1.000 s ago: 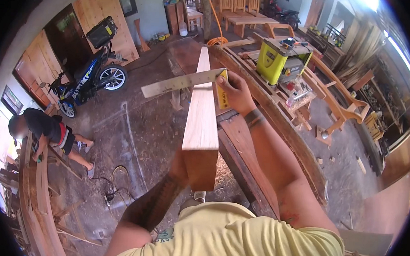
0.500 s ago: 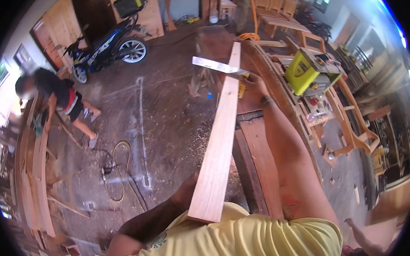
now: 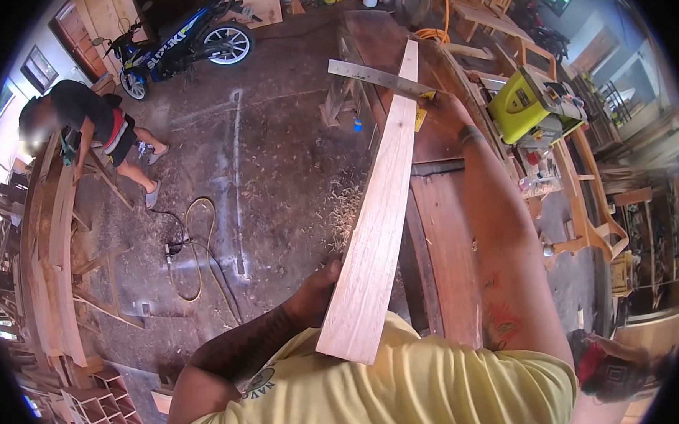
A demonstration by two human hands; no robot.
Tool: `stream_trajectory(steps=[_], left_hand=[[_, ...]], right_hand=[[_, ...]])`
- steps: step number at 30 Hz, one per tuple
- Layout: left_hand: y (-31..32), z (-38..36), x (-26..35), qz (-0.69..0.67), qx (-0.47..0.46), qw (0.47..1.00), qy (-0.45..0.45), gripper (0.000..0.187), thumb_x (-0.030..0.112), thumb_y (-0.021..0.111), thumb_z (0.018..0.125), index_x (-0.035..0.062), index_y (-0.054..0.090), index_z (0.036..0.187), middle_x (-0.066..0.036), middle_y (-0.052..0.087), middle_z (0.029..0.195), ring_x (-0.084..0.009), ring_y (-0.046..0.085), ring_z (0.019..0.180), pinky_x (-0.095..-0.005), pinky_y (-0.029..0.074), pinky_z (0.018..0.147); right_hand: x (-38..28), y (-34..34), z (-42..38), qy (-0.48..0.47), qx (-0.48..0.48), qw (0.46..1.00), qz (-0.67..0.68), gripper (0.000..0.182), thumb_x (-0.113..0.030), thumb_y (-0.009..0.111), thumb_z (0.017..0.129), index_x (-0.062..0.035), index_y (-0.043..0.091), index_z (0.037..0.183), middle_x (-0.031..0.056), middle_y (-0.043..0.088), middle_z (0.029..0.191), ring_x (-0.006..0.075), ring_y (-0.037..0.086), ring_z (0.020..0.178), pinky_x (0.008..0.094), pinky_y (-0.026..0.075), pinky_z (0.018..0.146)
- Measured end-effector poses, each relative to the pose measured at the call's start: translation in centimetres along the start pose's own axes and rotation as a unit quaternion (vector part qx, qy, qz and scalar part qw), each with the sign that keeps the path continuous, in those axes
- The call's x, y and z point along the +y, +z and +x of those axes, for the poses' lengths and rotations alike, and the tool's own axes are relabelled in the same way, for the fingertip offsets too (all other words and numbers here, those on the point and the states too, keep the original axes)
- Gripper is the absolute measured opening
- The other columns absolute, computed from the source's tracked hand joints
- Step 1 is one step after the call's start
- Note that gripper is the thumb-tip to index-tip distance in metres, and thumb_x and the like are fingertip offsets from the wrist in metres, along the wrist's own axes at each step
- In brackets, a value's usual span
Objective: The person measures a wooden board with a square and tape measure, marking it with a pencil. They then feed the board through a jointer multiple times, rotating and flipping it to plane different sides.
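Against our chest, we are propping the near end of a long board (image 3: 375, 237), with our left hand (image 3: 322, 288) wrapped around its left edge to steady it. The board is running away from us over the dark wooden bench (image 3: 449, 241). Toward its far end, our right hand (image 3: 446, 110) is closing on the yellow stock of a square (image 3: 377, 77), whose steel blade is lying across the board's face and sticking out to the left. We are, by our judgement, checking or marking the board for square; next the stock needs pressing tight to the edge. Farther off, a yellow-green machine (image 3: 531, 103) is sitting on the right, and another person (image 3: 91, 122) is bending over planks beside a parked motorbike (image 3: 183, 39).
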State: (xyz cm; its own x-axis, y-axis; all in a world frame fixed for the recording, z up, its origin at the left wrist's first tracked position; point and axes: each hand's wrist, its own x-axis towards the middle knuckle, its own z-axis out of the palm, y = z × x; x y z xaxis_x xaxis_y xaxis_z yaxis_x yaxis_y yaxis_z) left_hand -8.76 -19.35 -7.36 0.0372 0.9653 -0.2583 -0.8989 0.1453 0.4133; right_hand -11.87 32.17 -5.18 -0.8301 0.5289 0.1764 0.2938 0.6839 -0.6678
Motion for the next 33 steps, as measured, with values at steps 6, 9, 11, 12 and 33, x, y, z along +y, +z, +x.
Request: stream_trajectory(steps=[6,9,11,12,33], left_hand=[[1.0,-0.1,0.8,0.016,0.005,0.999,0.035,0.062,0.050,0.060,0.106,0.0014,0.058,0.145,-0.017,0.072,0.123,-0.0283,0.075,0.105,-0.0444,0.064,0.092],[1.6,-0.2,1.4,0.015,-0.003,0.999,0.048,0.058,0.045,0.062,0.106,0.0022,0.059,0.145,-0.015,0.073,0.123,-0.0262,0.075,0.106,-0.0417,0.064,0.092],[1.4,-0.2,1.6,0.013,-0.003,0.999,0.044,0.056,0.043,0.063,0.106,0.0025,0.059,0.145,-0.014,0.074,0.123,-0.0258,0.075,0.106,-0.0412,0.064,0.091],[1.2,-0.3,1.5,0.015,0.005,0.999,0.041,0.057,0.044,0.063,0.106,0.0025,0.059,0.145,-0.015,0.074,0.123,-0.0259,0.075,0.106,-0.0412,0.064,0.091],[-1.7,-0.3,1.1,-0.012,-0.016,1.000,0.003,0.075,0.056,0.060,0.106,0.0033,0.046,0.157,-0.025,0.064,0.134,-0.0408,0.072,0.111,-0.0617,0.063,0.094]], right_hand=[[1.6,0.5,1.1,-0.008,-0.010,1.000,0.023,0.031,-0.030,0.073,0.104,-0.0002,0.078,0.113,0.0050,0.073,0.084,0.0126,0.062,0.076,0.0352,0.054,0.072],[1.2,0.1,1.2,0.018,-0.030,0.999,-0.010,0.033,-0.031,0.077,0.101,-0.0016,0.078,0.117,0.0095,0.078,0.094,0.0171,0.067,0.084,0.0376,0.055,0.081],[0.6,-0.1,1.0,0.042,-0.041,0.998,-0.009,0.036,-0.032,0.079,0.100,-0.0022,0.078,0.119,0.0119,0.080,0.099,0.0199,0.070,0.087,0.0390,0.055,0.085],[0.4,-0.2,0.9,0.052,-0.044,0.998,0.004,0.036,-0.033,0.079,0.100,-0.0022,0.078,0.119,0.0122,0.080,0.098,0.0205,0.070,0.086,0.0391,0.055,0.085],[-0.2,2.0,-1.2,0.059,0.004,0.992,0.111,0.029,-0.023,0.076,0.104,0.0007,0.075,0.120,0.0035,0.074,0.090,0.0103,0.064,0.075,0.0323,0.055,0.069]])
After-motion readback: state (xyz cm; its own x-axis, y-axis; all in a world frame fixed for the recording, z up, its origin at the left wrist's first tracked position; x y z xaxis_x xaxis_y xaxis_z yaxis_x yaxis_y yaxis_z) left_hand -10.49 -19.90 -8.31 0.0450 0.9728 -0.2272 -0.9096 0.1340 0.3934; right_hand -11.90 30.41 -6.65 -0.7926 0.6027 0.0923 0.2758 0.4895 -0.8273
